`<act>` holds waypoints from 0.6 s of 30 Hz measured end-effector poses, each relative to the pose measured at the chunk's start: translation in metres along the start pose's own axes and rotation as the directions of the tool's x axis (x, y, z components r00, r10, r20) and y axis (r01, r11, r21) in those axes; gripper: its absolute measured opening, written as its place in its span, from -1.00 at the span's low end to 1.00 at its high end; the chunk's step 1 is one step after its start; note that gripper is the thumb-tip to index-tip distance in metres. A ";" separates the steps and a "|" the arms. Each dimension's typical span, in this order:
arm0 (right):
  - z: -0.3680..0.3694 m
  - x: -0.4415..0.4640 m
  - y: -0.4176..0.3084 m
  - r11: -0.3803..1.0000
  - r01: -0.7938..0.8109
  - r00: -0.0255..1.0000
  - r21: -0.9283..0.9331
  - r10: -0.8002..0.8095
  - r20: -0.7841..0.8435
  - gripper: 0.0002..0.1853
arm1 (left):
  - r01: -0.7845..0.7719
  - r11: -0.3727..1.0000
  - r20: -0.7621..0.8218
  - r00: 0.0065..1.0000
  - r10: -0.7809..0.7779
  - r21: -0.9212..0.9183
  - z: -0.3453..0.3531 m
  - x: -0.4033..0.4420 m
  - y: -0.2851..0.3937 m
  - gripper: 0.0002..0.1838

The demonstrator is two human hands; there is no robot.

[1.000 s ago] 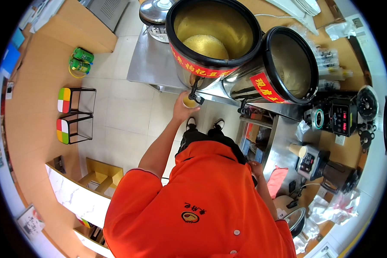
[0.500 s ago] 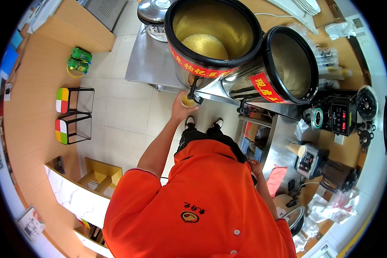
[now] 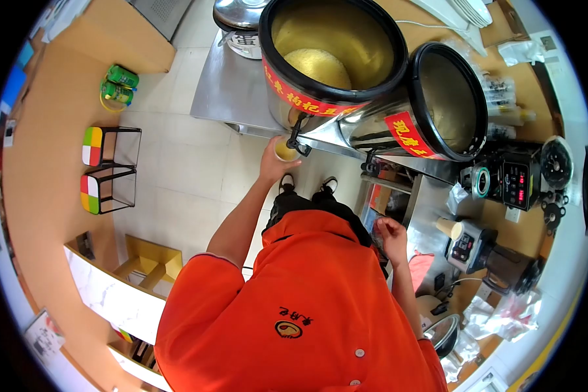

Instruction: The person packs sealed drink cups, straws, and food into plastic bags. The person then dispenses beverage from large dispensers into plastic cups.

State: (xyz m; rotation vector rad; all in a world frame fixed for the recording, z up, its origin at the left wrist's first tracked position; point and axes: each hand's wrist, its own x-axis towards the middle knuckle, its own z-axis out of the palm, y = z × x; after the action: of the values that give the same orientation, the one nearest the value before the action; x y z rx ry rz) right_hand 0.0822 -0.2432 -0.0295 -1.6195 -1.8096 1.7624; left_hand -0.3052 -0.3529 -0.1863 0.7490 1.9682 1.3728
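My left hand [image 3: 274, 161] is wrapped round a cup [image 3: 285, 151] with yellowish liquid in it, just under the black tap [image 3: 298, 136] of the large steel urn [image 3: 300, 108]. That urn is open at the top and shows foamy yellow liquid [image 3: 318, 68]. Beside it stands a second open urn [image 3: 379, 127] with a red label and its own black tap [image 3: 371, 163]. My right hand [image 3: 392, 236] is raised near my side with its fingers curled together; whether it holds anything small is too hard to make out.
A steel counter [image 3: 225, 98] bears the urns and a lidded pot [image 3: 245, 42]. Blenders [image 3: 467, 245], stacked paper cups [image 3: 449, 227] and a pink cloth [image 3: 421, 268] lie on the right. Two stools [image 3: 93, 146] stand at the left, past the tiled floor.
My right hand has risen from my side and moved forward, toward the counter. My left hand still holds the cup under the tap. The view has shifted slightly.
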 end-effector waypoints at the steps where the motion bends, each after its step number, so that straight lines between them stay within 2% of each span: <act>1: 0.012 0.004 -0.020 0.996 0.085 0.996 -0.016 -0.085 0.033 -0.73 | 0.002 1.000 -0.002 1.000 -0.002 -0.004 0.000 0.000 -0.002 0.00; 2: 0.025 0.009 -0.039 0.996 0.086 0.996 -0.022 -0.085 0.034 -0.73 | 0.003 1.000 -0.011 1.000 -0.003 -0.017 0.002 0.000 -0.005 0.00; 4: 0.053 0.023 -0.067 0.995 0.082 0.981 0.051 -0.089 0.169 -0.71 | 0.009 0.999 -0.026 1.000 -0.010 -0.035 0.003 0.000 -0.010 0.00; 5: 0.066 0.034 -0.076 0.996 0.081 0.981 0.045 -0.087 0.174 -0.71 | 0.006 1.000 -0.033 0.999 -0.007 -0.009 0.003 -0.001 -0.012 0.00; 7: 0.089 0.056 -0.091 0.997 -0.033 0.948 0.068 0.010 0.319 -0.69 | 0.010 1.000 -0.045 0.999 -0.009 0.012 0.004 -0.002 -0.016 0.00; 11: 0.123 0.105 -0.099 0.999 -0.009 0.927 -0.041 0.024 0.375 -0.62 | 0.003 0.997 -0.061 0.998 -0.007 -0.072 0.004 -0.003 -0.018 0.02; 17: 0.162 0.150 -0.119 0.992 -0.104 0.942 -0.072 0.122 0.312 -0.55 | 0.024 0.994 -0.105 0.994 -0.036 -0.111 0.008 0.000 -0.032 0.05; 18: 0.165 0.156 -0.123 0.990 -0.042 0.921 -0.134 0.090 0.378 -0.52 | 0.021 0.996 -0.099 0.995 -0.030 -0.091 0.011 0.003 -0.039 0.06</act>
State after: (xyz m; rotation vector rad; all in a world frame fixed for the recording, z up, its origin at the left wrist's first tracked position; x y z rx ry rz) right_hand -0.1697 -0.2003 -0.0691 -1.4686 -2.0860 2.1645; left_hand -0.3028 -0.3564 -0.2266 0.6220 1.9707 1.4994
